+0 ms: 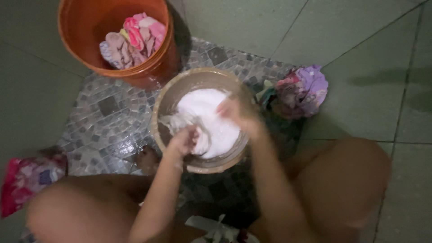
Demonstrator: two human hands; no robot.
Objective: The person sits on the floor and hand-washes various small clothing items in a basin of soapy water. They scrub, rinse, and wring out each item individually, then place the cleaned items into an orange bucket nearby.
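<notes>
The person squats on the floor over a round, pale metal basin (202,121) that stands on a patch of grey mosaic tile (108,117). The basin is full of white soapsuds, and a whitish cloth (180,120) lies bunched in the suds at the basin's left side.

The left hand (183,140) is closed in a fist around the near end of that cloth. The right hand (236,112) is over the far right of the suds and blurred by motion, so I cannot tell whether it grips the cloth or only presses on it; it looks curled.

To do this scrubbing well, I judge that both hands should keep a firm hold on separate bunches of the cloth and rub them against each other low in the basin, so the suds stay inside the rim. The cloth should be turned often, so every part gets worked.

At far left stands a round orange plastic bucket (157,63), touching or just beside the basin's far rim, with a bundle of pink and patterned clothes (132,38) in it. To the right of the basin a heap of purple and multicoloured clothes (301,90) lies on the floor. At the near left edge is a piece of pink patterned fabric (27,180). The surrounding floor is large grey-green tiles (360,45).
</notes>
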